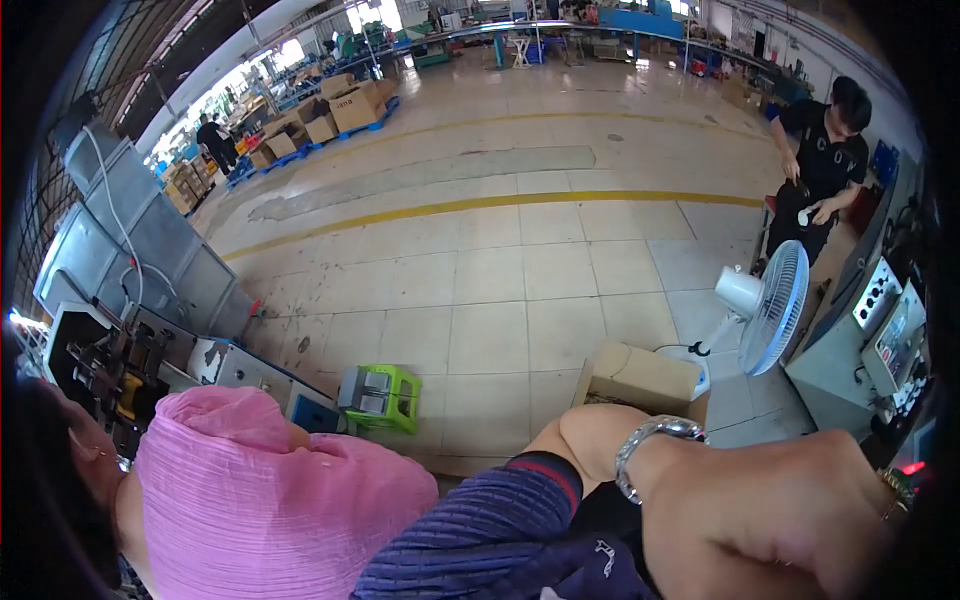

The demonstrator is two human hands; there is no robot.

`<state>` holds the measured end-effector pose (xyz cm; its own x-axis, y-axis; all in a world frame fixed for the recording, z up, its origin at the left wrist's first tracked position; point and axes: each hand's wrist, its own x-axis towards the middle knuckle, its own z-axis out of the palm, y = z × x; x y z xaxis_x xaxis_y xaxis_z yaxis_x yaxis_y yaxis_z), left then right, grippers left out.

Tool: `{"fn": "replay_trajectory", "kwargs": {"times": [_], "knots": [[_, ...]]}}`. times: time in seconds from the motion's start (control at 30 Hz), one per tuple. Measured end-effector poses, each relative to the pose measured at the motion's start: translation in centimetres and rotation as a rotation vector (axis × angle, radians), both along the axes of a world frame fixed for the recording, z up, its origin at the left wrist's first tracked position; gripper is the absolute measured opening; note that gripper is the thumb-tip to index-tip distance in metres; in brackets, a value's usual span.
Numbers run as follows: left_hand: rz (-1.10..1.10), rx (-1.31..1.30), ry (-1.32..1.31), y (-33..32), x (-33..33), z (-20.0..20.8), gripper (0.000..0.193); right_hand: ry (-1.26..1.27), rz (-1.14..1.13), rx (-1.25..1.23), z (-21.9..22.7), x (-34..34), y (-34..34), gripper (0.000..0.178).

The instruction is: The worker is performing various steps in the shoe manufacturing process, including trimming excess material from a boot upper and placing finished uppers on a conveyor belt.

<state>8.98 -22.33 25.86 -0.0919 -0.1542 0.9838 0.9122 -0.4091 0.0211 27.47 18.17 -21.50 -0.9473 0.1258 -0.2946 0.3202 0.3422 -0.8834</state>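
My left hand (765, 500) is raised very close in the lower right. A silver bracelet (640, 455) circles its wrist. The arm comes from a ribbed navy sleeve (470, 530) with a red-striped cuff. The fingers bend away and fall out of sight, so whether they hold anything does not show. At the dark right rim, a gold-coloured band (897, 487) sits against the skin; what it is worn on is unclear. No part of my right hand can be made out. Behind the wrist stands an open cardboard box (640, 375) on the floor.
A person in pink (270, 490) sits close on my left, beside a machine (115, 375). A green plastic stool (400, 400) holds a grey object. To the right stand a fan (775, 310), a control cabinet (850, 345) and a person in black (825, 165). Cartons (355, 105) rest on blue pallets.
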Motion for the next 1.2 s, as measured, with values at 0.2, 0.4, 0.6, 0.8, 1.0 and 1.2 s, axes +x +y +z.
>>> {"fn": "replay_trajectory", "kwargs": {"times": [0.2,0.4,0.6,0.8,1.0,1.2], "knots": [[-0.045,0.058,0.011,1.0,0.4,0.1,0.017,-0.005,0.026,0.043,-0.9,2.2,1.0,0.022],[-0.11,0.099,0.065,1.9,0.2,0.4,0.018,0.032,0.032,0.067,-2.6,2.4,0.9,0.022],[-0.176,0.136,0.124,2.5,-0.3,0.7,0.02,0.076,0.037,0.09,-4.2,2.1,0.4,0.022],[-0.187,0.028,0.019,2.3,0.0,-0.1,0.02,0.115,0.062,0.119,-5.1,1.7,0.4,0.022],[-0.424,-0.415,-0.971,5.1,-4.7,-15.9,0.027,0.168,0.079,0.162,-5.0,-0.6,0.2,0.022],[0.491,-1.183,-1.096,12.7,-3.2,-37.7,0.05,0.16,-0.069,0.043,1.1,-2.8,-1.4,0.021]]}}
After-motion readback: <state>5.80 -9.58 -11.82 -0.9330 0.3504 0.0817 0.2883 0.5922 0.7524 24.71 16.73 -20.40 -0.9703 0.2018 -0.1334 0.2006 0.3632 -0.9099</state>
